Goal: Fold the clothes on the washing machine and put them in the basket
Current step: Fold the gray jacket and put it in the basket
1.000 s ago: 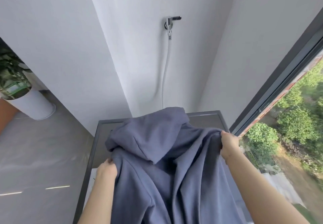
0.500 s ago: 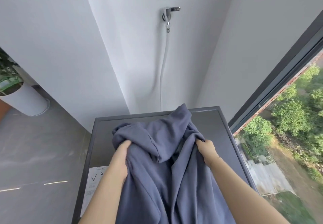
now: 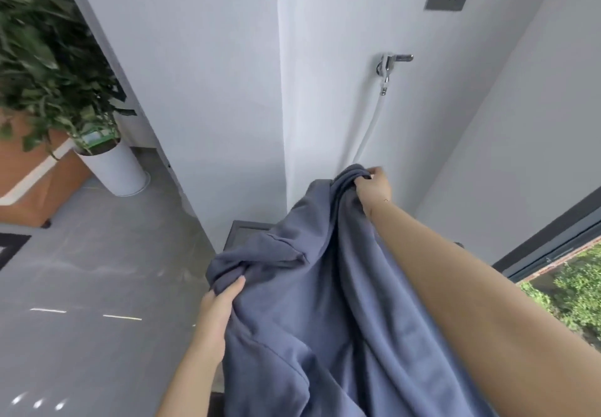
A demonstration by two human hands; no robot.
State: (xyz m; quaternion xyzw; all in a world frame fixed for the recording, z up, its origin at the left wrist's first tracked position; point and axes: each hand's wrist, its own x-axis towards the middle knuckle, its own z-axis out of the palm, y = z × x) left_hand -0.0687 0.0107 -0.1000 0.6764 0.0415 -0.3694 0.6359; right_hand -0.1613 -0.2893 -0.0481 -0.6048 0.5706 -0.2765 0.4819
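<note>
Spread first: keep both grips, draw the garment (image 3: pixel 325 303) taut, lay it flat on the washing machine (image 3: pixel 247 233). Your left hand (image 3: pixel 218 306) bunches cloth off its left edge; right hand (image 3: pixel 374 189) pinches a raised fold toward the back edge. Slate-blue, soft, heavy, crumpled, unfolded.

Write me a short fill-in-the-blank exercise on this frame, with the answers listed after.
1. Both hands grip a garment whose colour is ____.
2. The right hand holds its bunch of cloth ____ than the left hand holds its bunch.
3. A white hose hangs down from the ____ on the wall.
4. The plant at the left stands in a pot coloured ____.

Missing words: blue-grey; higher; tap; white
</note>
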